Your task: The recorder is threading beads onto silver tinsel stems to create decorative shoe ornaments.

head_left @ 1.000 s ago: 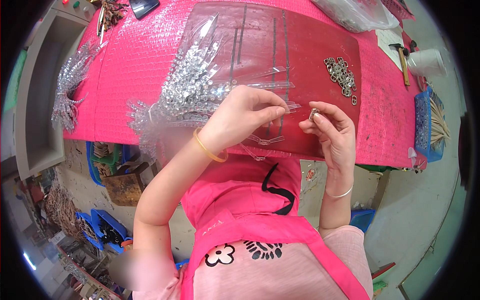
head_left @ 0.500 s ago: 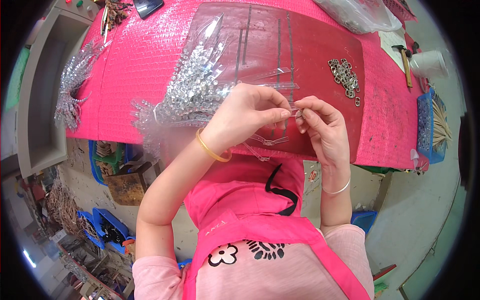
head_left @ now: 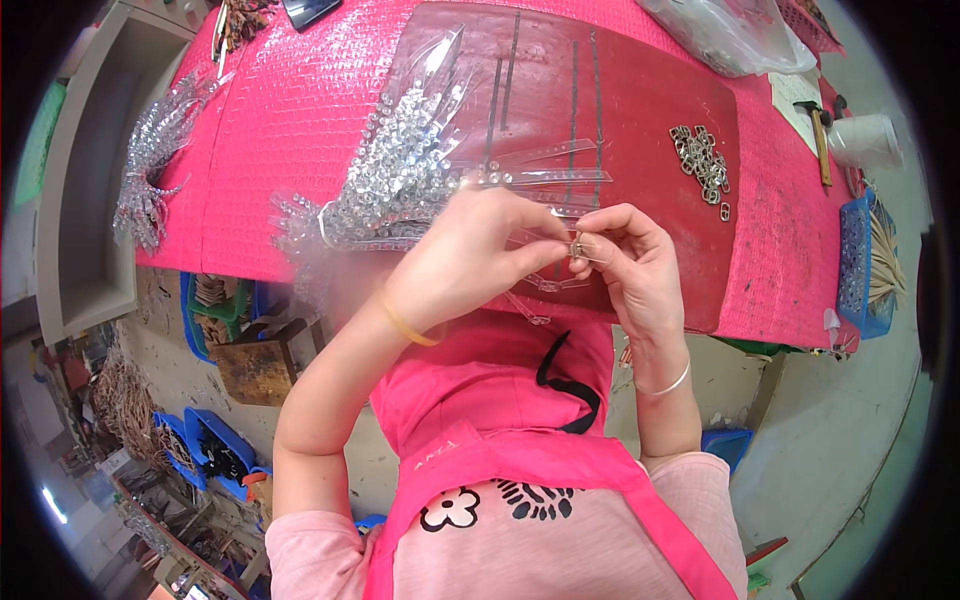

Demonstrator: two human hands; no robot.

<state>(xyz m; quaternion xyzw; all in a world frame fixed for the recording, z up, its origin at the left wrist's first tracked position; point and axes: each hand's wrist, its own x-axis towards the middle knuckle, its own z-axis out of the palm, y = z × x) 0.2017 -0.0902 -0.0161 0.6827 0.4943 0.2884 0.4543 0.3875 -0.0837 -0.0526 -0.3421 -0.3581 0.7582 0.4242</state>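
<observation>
Head view: the left hand and right hand meet fingertip to fingertip just above the near edge of the bench, both pinched on 1 small metal ring. The left thumb and forefinger grip it from the left, the right ones from the right. A second ago the hands were a little apart, the right one alone holding the ring up; now they have closed on it together, which suggests the ring is being worked onto a piece and not just carried.

Under the left hand lies a fan-shaped sequin ornament of clear plastic strips, touching the hand's far side; loose clear strips spread from it toward the right. All of this rests on a dark red mat over the pink cover. A small heap of more metal rings sits well to the right on the mat, a hammer beyond it near a white roll, and a blue basket of sticks at the right edge. A second sequin ornament lies far left. Nothing blocks the hands; the left one hides part of the ornament.
</observation>
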